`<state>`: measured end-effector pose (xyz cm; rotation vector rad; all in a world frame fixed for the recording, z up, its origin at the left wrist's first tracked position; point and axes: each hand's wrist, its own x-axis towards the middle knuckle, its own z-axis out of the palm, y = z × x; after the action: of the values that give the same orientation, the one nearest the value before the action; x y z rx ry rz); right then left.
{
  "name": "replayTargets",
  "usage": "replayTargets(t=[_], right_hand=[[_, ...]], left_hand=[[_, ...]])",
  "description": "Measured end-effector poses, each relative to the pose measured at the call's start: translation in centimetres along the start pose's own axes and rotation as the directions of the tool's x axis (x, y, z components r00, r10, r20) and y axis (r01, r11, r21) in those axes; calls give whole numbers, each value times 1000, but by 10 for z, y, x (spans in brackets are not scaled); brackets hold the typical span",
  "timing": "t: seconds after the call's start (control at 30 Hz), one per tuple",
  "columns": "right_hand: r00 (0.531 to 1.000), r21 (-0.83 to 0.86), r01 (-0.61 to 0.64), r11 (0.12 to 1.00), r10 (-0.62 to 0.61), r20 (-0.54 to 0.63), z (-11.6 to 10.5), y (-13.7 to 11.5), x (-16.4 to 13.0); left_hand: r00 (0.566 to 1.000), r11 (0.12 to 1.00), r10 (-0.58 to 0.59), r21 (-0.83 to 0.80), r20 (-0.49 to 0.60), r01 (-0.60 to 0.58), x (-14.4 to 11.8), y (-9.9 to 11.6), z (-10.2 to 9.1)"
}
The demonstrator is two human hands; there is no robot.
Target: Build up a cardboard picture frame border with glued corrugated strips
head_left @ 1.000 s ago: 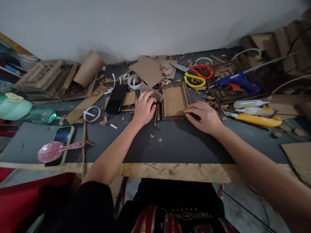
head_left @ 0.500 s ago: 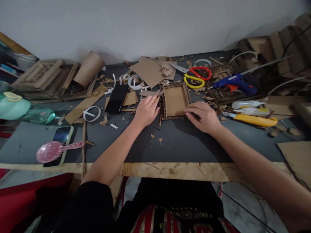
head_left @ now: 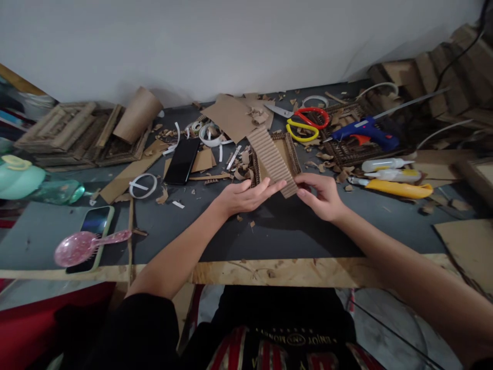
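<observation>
A strip of corrugated cardboard [head_left: 271,156], ridged side up, slants across a small cardboard frame [head_left: 296,154] with a flat brown base. At the strip's lower end, my right hand [head_left: 321,195] pinches the corner between thumb and fingers. My left hand [head_left: 246,198] lies along the near side with its fingers stretched out, the fingertips touching the strip close to that end. The strip hides much of the frame's inside and its near edge.
Red-and-yellow-handled scissors [head_left: 304,126], a blue glue gun [head_left: 365,133] and a yellow-handled cutter [head_left: 398,188] lie to the right. A black phone [head_left: 182,160], a pink hairbrush [head_left: 82,246] and tape rings are at left. Cardboard scraps litter the table [head_left: 285,239].
The corrugated strip has come from beside my left hand to a slant over the frame. My left hand has moved right and turned; my right hand now grips the strip's end.
</observation>
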<state>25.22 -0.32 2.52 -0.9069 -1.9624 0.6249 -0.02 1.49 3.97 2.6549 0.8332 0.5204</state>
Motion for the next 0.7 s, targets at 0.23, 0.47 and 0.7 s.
replayTargets(t=[0.23, 0.47, 0.7], right_hand=[[992, -42, -92, 995, 88, -88, 8, -1, 2], [996, -115, 27, 993, -17, 88, 7, -14, 5], [992, -574, -112, 811, 122, -21, -46, 51, 105]], left_hand=[[861, 967, -237, -190, -450, 167, -4, -2, 29], [835, 670, -505, -709, -220, 219, 3, 8, 45], [686, 576, -650, -801, -327, 163, 6, 0, 55]])
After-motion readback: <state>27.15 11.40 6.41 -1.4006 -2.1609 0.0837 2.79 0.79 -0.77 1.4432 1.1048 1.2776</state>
